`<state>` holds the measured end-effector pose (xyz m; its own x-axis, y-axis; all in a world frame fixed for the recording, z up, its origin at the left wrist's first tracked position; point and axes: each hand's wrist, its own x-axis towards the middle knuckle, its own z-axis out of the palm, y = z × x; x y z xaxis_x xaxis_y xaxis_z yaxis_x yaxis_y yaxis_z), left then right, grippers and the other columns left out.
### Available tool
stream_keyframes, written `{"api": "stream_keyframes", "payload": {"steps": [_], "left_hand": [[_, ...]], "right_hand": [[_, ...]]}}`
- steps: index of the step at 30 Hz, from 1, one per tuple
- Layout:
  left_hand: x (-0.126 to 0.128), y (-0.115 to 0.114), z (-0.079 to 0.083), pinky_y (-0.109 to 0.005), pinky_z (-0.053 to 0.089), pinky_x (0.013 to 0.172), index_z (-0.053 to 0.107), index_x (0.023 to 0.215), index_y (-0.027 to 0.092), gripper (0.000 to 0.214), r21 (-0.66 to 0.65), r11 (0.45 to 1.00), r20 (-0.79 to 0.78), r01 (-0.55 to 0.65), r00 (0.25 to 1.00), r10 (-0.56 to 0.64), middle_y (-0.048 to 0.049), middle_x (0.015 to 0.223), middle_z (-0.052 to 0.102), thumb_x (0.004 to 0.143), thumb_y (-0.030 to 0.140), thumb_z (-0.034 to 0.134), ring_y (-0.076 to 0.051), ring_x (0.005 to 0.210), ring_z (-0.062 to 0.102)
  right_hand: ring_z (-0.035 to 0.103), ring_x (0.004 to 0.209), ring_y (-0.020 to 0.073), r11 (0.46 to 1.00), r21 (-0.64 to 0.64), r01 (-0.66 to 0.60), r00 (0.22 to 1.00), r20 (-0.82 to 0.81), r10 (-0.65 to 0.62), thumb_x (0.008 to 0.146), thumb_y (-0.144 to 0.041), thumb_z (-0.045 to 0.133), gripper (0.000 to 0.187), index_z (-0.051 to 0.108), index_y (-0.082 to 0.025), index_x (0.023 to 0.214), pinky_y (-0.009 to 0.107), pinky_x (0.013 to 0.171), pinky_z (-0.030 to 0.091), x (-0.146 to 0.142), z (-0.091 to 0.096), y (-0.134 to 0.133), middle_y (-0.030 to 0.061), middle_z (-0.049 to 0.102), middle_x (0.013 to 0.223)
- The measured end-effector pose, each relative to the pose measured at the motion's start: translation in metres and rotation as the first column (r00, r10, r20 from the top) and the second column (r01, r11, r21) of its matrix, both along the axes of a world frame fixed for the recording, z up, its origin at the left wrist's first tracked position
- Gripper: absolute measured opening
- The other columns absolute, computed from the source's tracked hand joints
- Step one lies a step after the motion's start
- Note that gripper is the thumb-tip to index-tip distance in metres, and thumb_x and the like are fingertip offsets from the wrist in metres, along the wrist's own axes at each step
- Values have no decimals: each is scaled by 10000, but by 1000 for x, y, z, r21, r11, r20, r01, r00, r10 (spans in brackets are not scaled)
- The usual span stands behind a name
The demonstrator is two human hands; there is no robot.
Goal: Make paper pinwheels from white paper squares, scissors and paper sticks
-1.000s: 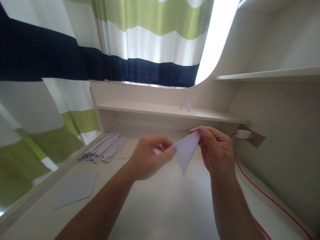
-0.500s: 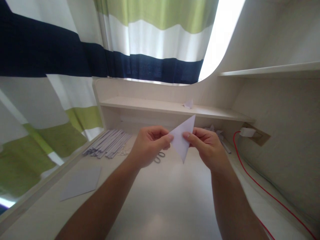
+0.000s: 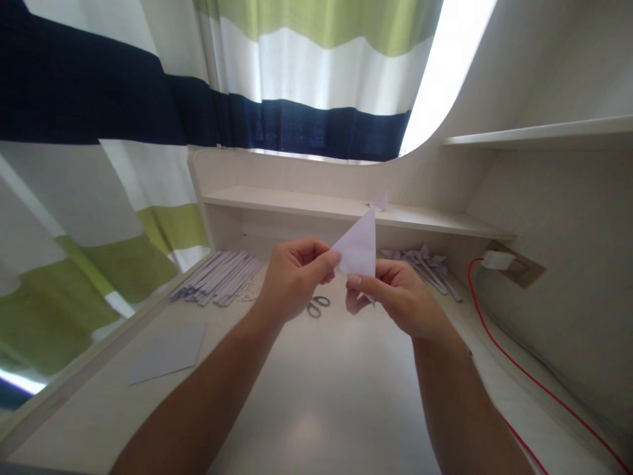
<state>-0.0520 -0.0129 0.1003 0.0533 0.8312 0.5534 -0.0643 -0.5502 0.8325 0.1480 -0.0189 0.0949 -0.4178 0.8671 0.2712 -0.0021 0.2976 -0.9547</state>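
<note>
Between my hands, above the desk, is a white sheet of paper [image 3: 360,245] folded into a triangle, one corner pointing up. My left hand [image 3: 301,274] pinches its left corner between thumb and fingers. Lower down, my right hand [image 3: 388,290] grips the bottom edge, its thumb in front and the fingers partly hidden behind. A pair of scissors [image 3: 316,306] lies on the desk just past my left hand, only its dark handles showing.
Many rolled paper strips [image 3: 220,278] lie at the back left, with a stack of paper [image 3: 171,353] nearer. Folded paper pieces on sticks [image 3: 428,264] rest at the back right. A small paper piece [image 3: 378,201] stands on the shelf [image 3: 297,203]. A red cable [image 3: 499,343] runs along the right.
My right hand has slid down from the triangle's right side to its lower edge. The paper has turned so its top corner points more upright. The view has shifted slightly.
</note>
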Motion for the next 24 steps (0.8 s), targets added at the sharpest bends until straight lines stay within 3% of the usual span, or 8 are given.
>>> {"api": "stream_keyframes", "payload": {"steps": [24], "left_hand": [[-6,12,-4,-237,478,552,734,679,190,234,51,998,142,-41,989,34,17,582,653,879,297,794,-100,545,563]], "right_hand": [[782,700,168,997,20,81,996,33,-82,899,-459,840,274,847,-185,879,286,697,662,12,4,4,65,827,777]]}}
